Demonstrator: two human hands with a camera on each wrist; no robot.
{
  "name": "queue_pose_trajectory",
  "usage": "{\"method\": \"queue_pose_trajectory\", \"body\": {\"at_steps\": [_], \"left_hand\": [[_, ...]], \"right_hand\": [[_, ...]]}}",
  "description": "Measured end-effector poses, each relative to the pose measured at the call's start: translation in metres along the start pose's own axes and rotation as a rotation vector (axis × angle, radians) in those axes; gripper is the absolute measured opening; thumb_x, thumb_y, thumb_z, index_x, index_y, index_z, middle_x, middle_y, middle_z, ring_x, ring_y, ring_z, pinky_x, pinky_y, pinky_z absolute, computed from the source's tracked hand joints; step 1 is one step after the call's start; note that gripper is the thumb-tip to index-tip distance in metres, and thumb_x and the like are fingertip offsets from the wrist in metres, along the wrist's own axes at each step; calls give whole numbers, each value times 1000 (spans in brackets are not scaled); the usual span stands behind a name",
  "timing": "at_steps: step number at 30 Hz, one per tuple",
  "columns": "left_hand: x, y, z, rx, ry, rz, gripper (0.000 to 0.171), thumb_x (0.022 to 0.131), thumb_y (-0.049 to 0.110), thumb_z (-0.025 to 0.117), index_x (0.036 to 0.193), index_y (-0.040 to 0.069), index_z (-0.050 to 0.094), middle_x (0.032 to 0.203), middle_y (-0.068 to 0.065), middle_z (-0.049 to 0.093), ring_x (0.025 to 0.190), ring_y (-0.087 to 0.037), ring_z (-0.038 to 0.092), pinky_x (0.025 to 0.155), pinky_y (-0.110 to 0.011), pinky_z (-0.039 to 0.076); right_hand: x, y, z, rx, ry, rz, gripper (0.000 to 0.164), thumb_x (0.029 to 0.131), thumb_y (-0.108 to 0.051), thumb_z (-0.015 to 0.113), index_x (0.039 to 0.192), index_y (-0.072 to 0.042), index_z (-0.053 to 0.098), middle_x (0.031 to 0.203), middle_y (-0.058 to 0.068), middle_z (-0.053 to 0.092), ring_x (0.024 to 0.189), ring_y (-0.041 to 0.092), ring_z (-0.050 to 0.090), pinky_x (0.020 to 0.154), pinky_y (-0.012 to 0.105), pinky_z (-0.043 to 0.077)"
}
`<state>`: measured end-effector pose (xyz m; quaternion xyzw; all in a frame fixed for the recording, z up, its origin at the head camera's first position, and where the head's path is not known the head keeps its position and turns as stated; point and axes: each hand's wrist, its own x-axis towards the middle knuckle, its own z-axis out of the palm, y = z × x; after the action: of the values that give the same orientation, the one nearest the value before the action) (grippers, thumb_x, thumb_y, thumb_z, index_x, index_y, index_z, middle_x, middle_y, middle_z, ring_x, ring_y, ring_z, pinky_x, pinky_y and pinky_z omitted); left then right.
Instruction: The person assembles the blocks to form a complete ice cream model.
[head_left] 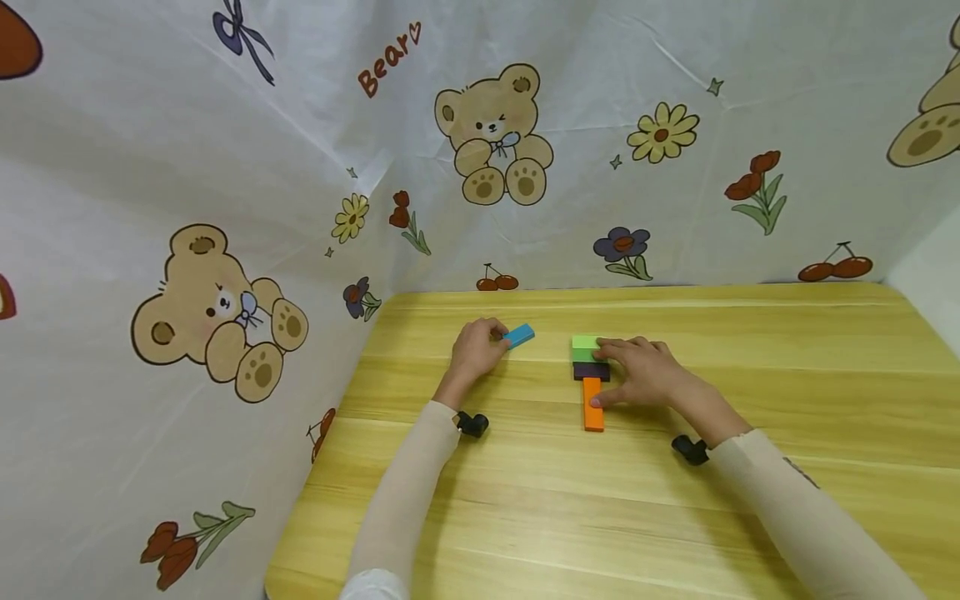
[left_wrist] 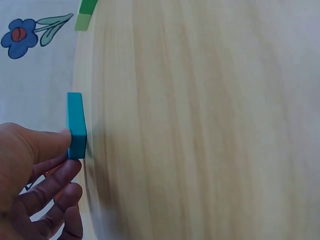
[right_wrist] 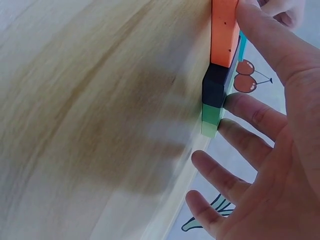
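Note:
My left hand (head_left: 477, 350) pinches one end of a blue rectangular block (head_left: 521, 336) between thumb and fingers. In the left wrist view the thumb presses on the blue block (left_wrist: 76, 120), with the other fingers curled below. To the right, several blocks lie together: light green (head_left: 582, 342), green (head_left: 582, 355) and dark purple (head_left: 590, 372) in a stack of bars, with an orange block (head_left: 593, 412) lengthwise below them. My right hand (head_left: 648, 375) spreads over their right side. Its thumb rests on the orange block, and its fingertips touch the green and dark blocks (right_wrist: 215, 85).
A wood-grain table (head_left: 525, 517) carries the blocks. Behind and left of it hangs a white cloth (head_left: 570, 233) printed with bears, flowers and cherries. A black wrist camera (head_left: 472, 425) sits at the left wrist, another black camera (head_left: 690, 450) at the right.

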<state>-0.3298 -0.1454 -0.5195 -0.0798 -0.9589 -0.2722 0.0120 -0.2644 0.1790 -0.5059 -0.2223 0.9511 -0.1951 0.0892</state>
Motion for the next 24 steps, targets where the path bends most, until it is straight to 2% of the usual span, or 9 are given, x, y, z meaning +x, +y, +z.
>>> {"method": "queue_pose_trajectory", "body": {"at_steps": [12, 19, 24], "left_hand": [[7, 3, 5, -1, -4, 21, 23, 103, 24, 75, 124, 15, 79, 118, -3, 78, 110, -25, 72, 95, -42, 61], [16, 15, 12, -25, -27, 48, 22, 103, 22, 75, 123, 13, 80, 117, -4, 80, 108, -24, 72, 95, -42, 61], [22, 28, 15, 15, -35, 48, 22, 104, 22, 74, 124, 14, 80, 119, -2, 81, 110, -22, 73, 97, -38, 61]], "right_hand": [[-2, -1, -1, 1, 0, 4, 93, 81, -68, 86, 153, -16, 61, 172, 14, 43, 151, 51, 42, 116, 75, 29], [-3, -3, -2, 1, -2, 8, 92, 81, -69, 85, 153, -16, 61, 172, 15, 43, 150, 51, 43, 117, 75, 29], [-2, -3, -1, 2, -4, 8, 92, 82, -69, 84, 154, -17, 61, 172, 15, 43, 149, 51, 44, 116, 75, 30]]}}
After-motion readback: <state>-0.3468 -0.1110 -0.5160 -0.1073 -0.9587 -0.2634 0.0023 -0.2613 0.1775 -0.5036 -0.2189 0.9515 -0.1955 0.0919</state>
